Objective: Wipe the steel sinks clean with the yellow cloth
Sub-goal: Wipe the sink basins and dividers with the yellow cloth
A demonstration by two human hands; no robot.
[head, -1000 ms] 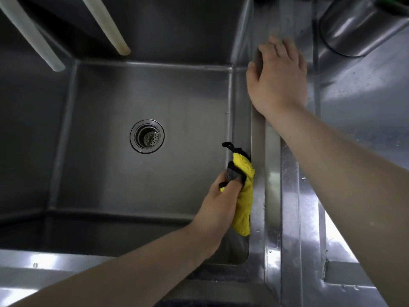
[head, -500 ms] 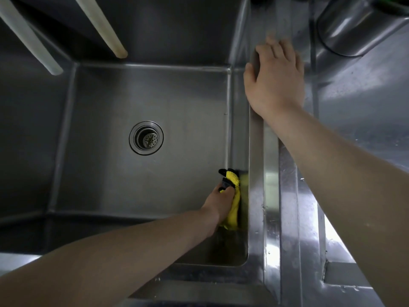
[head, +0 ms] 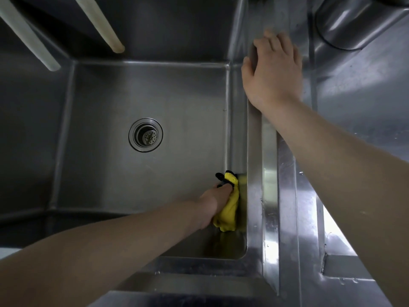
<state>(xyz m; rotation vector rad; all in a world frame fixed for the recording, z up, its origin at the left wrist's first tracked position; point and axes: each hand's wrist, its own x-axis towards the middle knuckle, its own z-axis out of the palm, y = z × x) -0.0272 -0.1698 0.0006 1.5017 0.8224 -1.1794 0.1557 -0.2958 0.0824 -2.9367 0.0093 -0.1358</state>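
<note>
The left hand (head: 213,202) grips the bunched yellow cloth (head: 228,212), pressing it low against the sink (head: 141,89) wall at 3 o'clock; its long axis runs 12 to 6. The right hand (head: 273,69), apparently flat-fingered, rests on the divider rim.

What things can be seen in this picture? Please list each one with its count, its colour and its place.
sink: one, grey steel, fills the left and middle of the view
drain: one, steel, in the sink floor
cloth: one, yellow with black trim, against the sink's right wall, low down
pipes: two, pale, top left, above the sink
divider: one, steel, right of the sink
round steel vessel: one, top right, partly cut off
left hand: one, grips the cloth
right hand: one, rests on the divider, far end
</note>
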